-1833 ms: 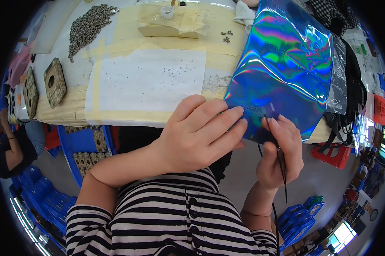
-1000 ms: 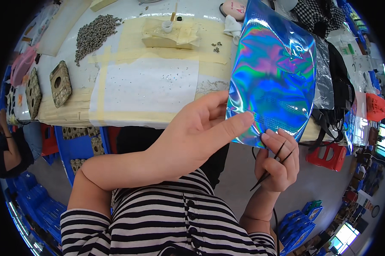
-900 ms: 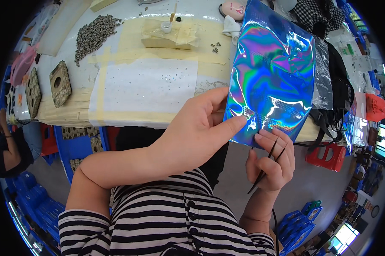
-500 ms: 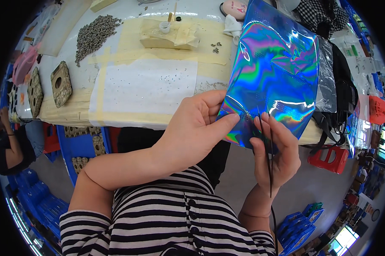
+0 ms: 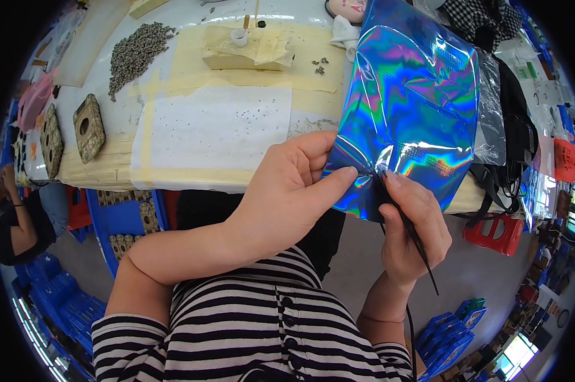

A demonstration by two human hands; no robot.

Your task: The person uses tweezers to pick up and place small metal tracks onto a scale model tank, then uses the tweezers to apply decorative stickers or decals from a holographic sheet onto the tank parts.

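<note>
Gripping of a blue iridescent film (image 5: 427,114) is noted at the left hand (image 5: 284,191): the thumb is laid on top at the near left edge, the fingers tucked beneath and partly hidden by it. The far end of the film is cut off by the upper border of the view. Black tweezers (image 5: 421,251) are pinched between thumb and fingers of the right hand (image 5: 418,223); their upper end is covered by the fingertips, and contact of the points with the film cannot be told.

The film's long axis is directed away from both hands, leaned slightly right; creases are gathered just beside the right fingertips. The tweezers are slanted, one end directed down and right, below the right hand. The film is spread mostly beyond the right hand, its near part held between both. Beyond the left hand, white paper (image 5: 211,127) is scattered with specks too small to be identified.
</note>
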